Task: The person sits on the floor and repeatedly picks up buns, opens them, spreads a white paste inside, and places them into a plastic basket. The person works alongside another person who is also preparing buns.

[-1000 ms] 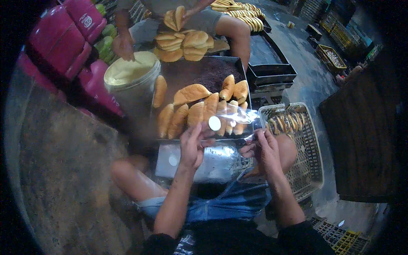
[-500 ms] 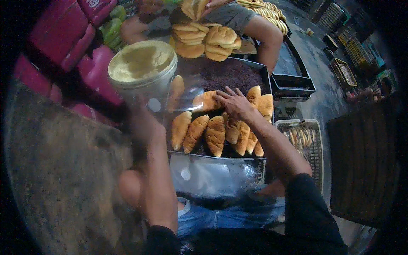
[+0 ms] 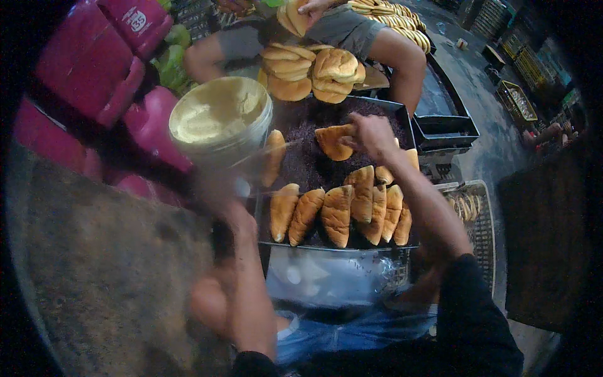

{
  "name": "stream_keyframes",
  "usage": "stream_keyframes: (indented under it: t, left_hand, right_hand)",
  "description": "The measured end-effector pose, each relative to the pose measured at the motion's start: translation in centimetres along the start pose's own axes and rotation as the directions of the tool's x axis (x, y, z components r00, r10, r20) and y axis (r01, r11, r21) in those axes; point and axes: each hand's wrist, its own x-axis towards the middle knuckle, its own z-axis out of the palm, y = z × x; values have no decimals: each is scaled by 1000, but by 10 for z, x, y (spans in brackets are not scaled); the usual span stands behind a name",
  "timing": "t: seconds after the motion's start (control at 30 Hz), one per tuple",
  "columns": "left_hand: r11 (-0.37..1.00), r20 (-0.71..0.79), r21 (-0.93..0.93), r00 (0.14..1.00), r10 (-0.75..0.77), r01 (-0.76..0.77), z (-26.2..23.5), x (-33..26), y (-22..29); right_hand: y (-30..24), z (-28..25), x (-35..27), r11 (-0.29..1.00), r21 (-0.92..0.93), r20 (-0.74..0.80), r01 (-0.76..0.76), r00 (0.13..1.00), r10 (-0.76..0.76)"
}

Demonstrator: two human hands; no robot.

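Note:
My right hand (image 3: 375,135) grips a golden-brown bread bun (image 3: 335,142) over the dark, crumb-covered tray (image 3: 301,164). My left hand (image 3: 215,188), smeared by motion, is beside the white bucket. A clear plastic bag (image 3: 242,186) with a pale round spot hangs from it, itself blurred. Several buns (image 3: 337,215) lean in a row along the tray's near side, and one more bun (image 3: 274,157) stands at its left edge. Across my lap lies a stack of clear plastic bags (image 3: 326,279).
The bucket (image 3: 221,149) holds a pale yellow spread. Opposite sits another person (image 3: 396,56), a hand on a bun, behind piled buns (image 3: 289,70). Pink containers (image 3: 94,69) stand at left. To the right are a black tray (image 3: 443,125) and a basket (image 3: 483,245) with bread.
My right hand has lifted the bun from the tray and moved it up and away from me. The plastic bag has drawn back left toward my left hand. The view has shifted slightly.

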Motion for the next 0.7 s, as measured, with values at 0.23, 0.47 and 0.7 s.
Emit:
stream_keyframes:
  t: [0.23, 0.47, 0.7]
  left_hand:
    - [989, -13, 144, 1000, 17, -15, 8, -29, 19]
    - [972, 87, 218, 994, 73, -91, 18, -48, 16]
    - [989, 633, -119, 774, 9, 86, 42, -174, 40]
  right_hand:
    - [-13, -23, -23, 982, 185, -87, -46, 994, 63]
    - [15, -163, -170, 528, 834, 102, -162, 985, 141]
    - [-27, -117, -164, 647, 758, 29, -85, 995, 97]
